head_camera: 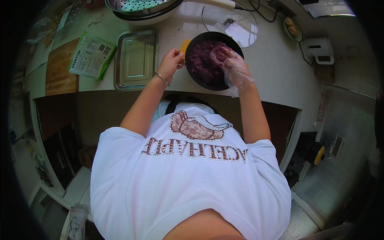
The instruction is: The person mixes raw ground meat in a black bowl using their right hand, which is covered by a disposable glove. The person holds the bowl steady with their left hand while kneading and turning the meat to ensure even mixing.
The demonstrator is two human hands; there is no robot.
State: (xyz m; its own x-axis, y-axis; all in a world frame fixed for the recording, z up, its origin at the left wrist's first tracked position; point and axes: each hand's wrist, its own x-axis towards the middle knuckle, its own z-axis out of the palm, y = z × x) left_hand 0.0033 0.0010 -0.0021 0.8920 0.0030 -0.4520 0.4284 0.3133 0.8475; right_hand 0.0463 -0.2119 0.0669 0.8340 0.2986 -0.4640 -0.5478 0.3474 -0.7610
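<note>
A black round pan (210, 86) with yellow handles stands at the front edge of the counter, holding a lumpy purple mash (204, 64). My left hand (172, 63), bare and with a bangle at the wrist, grips the yellow handle (184, 48) on the pan's left side. In a clear plastic glove, my right hand (235, 67) is down in the right part of the pan, its fingers bent into the mash. The glove is smeared purple near the fingertips. How much mash those fingers hold is hidden.
Left of the pan lie a shallow metal tray (136, 60), a green-and-white package (91, 55) and a wooden board (61, 67). Behind stand a perforated steamer (144, 6) and a glass lid (246, 27). A bowl (293, 28) and a white kettle (318, 49) are at right.
</note>
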